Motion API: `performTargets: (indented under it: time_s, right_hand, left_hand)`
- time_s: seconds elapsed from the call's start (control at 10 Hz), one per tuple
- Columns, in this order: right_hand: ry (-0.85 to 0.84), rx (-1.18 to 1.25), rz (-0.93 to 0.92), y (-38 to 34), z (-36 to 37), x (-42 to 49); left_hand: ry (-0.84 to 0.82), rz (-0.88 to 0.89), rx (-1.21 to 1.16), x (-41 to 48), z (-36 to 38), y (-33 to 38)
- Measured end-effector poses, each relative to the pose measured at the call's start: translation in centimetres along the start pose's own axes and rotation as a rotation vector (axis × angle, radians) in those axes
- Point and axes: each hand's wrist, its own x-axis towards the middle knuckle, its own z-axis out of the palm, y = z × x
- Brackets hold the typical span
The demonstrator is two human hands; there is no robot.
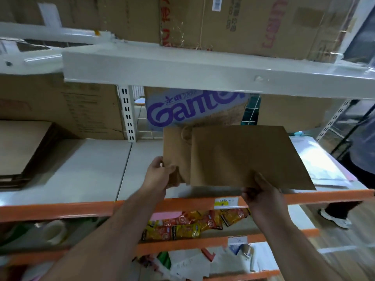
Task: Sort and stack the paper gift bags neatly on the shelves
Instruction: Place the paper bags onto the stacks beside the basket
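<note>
Left hand (160, 173): pinching the near left corner of the left bag (175, 153), thumb on top, fingers curled beneath. Right hand (261, 196): gripping the near edge of the right bag (243, 157), thumb pressed on top, fingers curled under and mostly hidden.

Both bags brown, flat and folded, held roughly level over the right half of the shelf (81, 169). Right bag lying over the right part of the left bag, covering it up to a straight edge. Twine handle (185, 134) showing at the far end of the left bag, beside that edge. Near edges of both bags just behind the shelf's orange rail (60, 209). Contact between bags and shelf not determinable.

Outward on the shelf:
- At its back, behind the bags, a box (192, 110) with purple lettering.
- At its right end, clear packets (316, 159), overlapped in view by the right bag's corner.
- At its left end, a stack of flat cardboard (20, 147) with a carton (60, 104) behind it.

On the rail, below the right hand, a white and yellow label (225, 201). One level under the shelf, red and yellow snacks (192, 224) and a tape roll (54, 230). Past the shelf's right end, another person's leg and a white shoe (334, 220).
</note>
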Motion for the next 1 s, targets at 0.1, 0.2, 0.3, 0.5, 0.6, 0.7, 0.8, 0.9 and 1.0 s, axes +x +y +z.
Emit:
performTargets:
  time_s: [0.1, 0.2, 0.3, 0.5, 0.6, 0.7, 0.8, 0.9, 1.0]
  right_hand:
    - [-0.047, 0.044, 0.041, 0.7, -0.8, -0.9]
    - [-0.064, 0.101, 0.105, 1.5, -1.7, -2.5]
    - [-0.1, 0.062, 0.199, 3.1, -1.4, -5.0]
    - [-0.222, 0.081, 0.32, 6.5, 0.5, -9.0]
    - [-0.307, 0.062, 0.333, 7.6, 2.1, -11.3]
    - [-0.362, 0.038, 0.313, 8.8, 4.1, -13.0]
    - [-0.396, 0.023, 0.301, 9.9, 6.9, -14.9]
    - [-0.404, 0.012, 0.288, 11.9, 10.3, -16.7]
    - [-0.399, 0.036, 0.279, 14.3, 14.8, -18.9]
  left_hand:
    - [0.062, 0.032, -0.045, -3.5, -1.2, -0.8]
    - [0.158, 0.003, -0.148, -7.1, -3.1, -2.2]
    - [0.265, 0.012, -0.167, -11.0, -5.5, -3.5]
    - [0.423, 0.047, -0.17, -18.0, -11.2, -4.9]
    - [0.465, 0.053, -0.208, -20.4, -14.3, -4.9]
    - [0.491, 0.087, -0.226, -21.9, -17.5, -4.8]
    - [0.515, 0.09, -0.221, -22.7, -21.2, -4.4]
    - [0.517, 0.089, -0.216, -23.3, -25.5, -3.5]
    - [0.487, 0.08, -0.246, -23.8, -30.4, -1.9]
